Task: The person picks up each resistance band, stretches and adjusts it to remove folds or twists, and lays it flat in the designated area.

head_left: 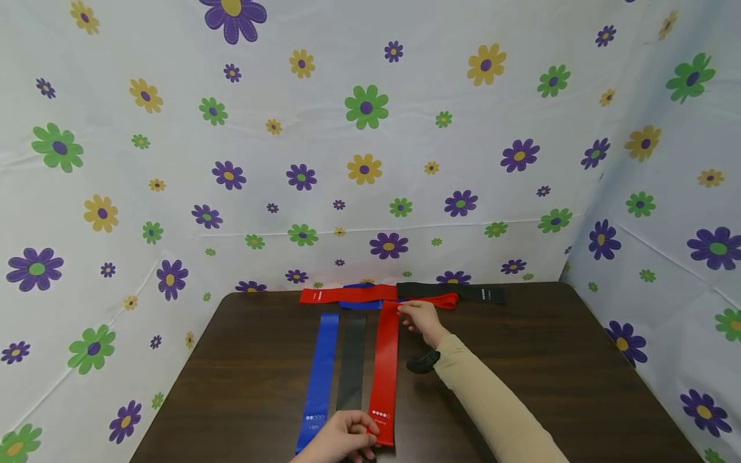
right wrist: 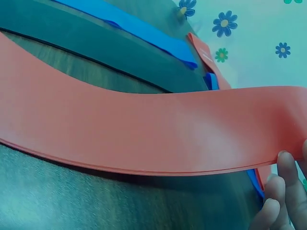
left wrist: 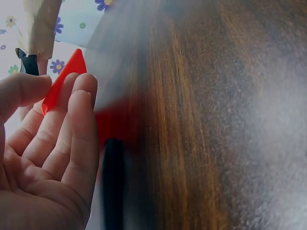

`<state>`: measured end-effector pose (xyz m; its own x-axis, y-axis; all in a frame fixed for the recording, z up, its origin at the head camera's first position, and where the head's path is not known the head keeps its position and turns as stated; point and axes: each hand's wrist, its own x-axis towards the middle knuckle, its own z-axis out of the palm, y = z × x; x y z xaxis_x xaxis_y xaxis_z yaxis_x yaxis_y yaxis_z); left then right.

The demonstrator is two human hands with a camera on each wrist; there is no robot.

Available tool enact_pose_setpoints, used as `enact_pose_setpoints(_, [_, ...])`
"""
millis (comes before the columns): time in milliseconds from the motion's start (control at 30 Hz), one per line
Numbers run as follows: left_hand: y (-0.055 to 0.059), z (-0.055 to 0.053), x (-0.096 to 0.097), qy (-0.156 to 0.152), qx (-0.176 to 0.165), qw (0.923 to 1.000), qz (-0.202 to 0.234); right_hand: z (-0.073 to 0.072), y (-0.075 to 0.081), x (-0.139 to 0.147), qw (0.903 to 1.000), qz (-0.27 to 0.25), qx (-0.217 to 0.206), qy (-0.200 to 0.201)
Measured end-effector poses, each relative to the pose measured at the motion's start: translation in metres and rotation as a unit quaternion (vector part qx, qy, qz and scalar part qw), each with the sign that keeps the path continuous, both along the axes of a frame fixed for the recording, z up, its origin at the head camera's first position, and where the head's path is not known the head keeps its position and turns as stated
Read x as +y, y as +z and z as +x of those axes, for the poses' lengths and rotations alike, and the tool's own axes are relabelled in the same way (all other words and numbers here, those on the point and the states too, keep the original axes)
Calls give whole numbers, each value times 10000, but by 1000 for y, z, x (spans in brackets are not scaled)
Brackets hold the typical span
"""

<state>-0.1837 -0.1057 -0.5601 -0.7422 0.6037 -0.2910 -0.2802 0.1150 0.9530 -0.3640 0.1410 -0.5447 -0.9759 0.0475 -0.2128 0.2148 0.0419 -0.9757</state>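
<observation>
Over the dark table [head_left: 243, 373], just right of a black band [head_left: 352, 360], a red band [head_left: 384, 360] runs lengthwise away from the person, printed end nearest. The right hand [head_left: 424, 321] pinches its far end, the left hand [head_left: 343, 437] its near end. I'd guess it's light, floppy, stretchy, best held by both ends.

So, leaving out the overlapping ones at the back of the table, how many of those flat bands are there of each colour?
Blue band: 1
Dark grey band: 1
Red band: 1
Total: 3
</observation>
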Motion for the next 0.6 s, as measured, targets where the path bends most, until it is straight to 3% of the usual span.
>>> enact_pose_setpoints(333, [-5,-1,2,-68,81,9997,-211,1,-4,-11,9999,57,-61,-133])
enact_pose_setpoints(600, [-8,0,3,-119,77,9994,-310,3,-6,-15,9997,-218,-30,-40])
